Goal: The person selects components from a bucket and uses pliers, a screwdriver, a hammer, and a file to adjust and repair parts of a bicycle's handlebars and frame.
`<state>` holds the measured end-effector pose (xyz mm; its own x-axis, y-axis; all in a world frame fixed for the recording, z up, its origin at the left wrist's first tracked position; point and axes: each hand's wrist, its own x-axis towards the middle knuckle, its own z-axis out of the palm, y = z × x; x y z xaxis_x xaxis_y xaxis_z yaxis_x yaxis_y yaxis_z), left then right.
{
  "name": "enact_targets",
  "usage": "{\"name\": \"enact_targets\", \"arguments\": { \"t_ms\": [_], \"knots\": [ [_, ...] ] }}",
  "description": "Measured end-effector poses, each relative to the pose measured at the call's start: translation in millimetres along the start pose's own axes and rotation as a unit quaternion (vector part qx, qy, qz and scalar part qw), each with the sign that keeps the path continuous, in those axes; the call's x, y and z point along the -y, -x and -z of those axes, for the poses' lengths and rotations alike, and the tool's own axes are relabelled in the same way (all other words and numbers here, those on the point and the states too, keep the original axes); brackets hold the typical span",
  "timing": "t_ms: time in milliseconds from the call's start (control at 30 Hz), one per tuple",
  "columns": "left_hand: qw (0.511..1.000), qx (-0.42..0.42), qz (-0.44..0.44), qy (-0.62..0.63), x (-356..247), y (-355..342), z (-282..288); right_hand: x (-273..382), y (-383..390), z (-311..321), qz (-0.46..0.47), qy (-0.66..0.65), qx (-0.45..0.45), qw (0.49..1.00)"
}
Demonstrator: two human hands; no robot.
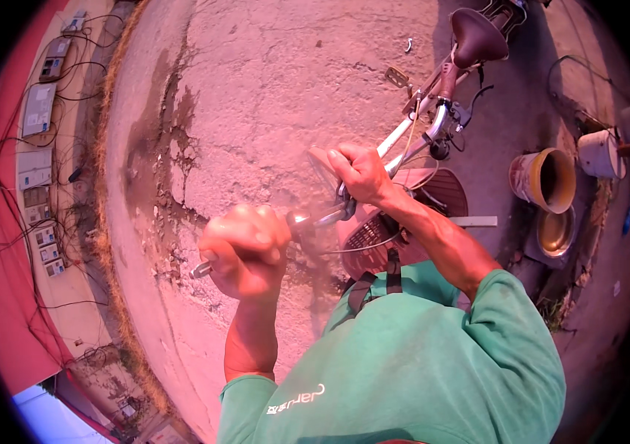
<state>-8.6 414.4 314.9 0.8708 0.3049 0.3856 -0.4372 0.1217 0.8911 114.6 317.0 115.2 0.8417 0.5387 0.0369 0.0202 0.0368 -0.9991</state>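
Observation:
A bicycle with a white frame (398,138) and a brown saddle (476,38) stands ahead to the right. The near chrome handlebar (327,217) reaches toward my left hand (247,250), which is closed in a fist. A short metal end of a tool (200,271) sticks out of that fist; its kind is hidden. My right hand (361,175) is closed just above the handlebar, by a black brake lever mount (344,204). A flat brown piece (323,160) shows beside its fingers. What the right fingers grip is hidden.
A brown basket (444,191) lies under my right forearm. To the right stand a yellow-rimmed bucket (544,180), a metal bowl (555,231) and a white bucket (600,155). Meter boxes (38,109) and loose cables line the left wall. The concrete ground (256,89) is cracked.

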Motion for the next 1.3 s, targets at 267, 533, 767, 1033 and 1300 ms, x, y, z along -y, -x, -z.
{"name": "enact_targets", "arguments": {
  "t_ms": [267,533,767,1033,1300],
  "knots": [
    [0.966,-0.152,0.168,0.122,18.3,-57.0,74.9,6.3,-2.6,0.6,-0.007,0.009,0.023,1.000],
    [0.946,-0.127,0.237,0.181,47.5,-82.6,109.8,7.0,-5.0,0.9,0.002,0.002,0.012,1.000],
    [0.915,-0.193,0.316,0.161,60.4,-94.5,130.4,11.8,-0.1,1.3,0.008,0.006,0.005,1.000],
    [0.988,-0.068,0.137,0.026,11.4,-66.1,39.3,0.2,-4.3,-1.7,-0.007,0.023,0.016,1.000],
    [0.995,-0.007,0.100,-0.016,8.3,-42.5,15.0,15.4,-17.5,19.7,-0.003,0.077,0.146,0.986]
  ]
}}
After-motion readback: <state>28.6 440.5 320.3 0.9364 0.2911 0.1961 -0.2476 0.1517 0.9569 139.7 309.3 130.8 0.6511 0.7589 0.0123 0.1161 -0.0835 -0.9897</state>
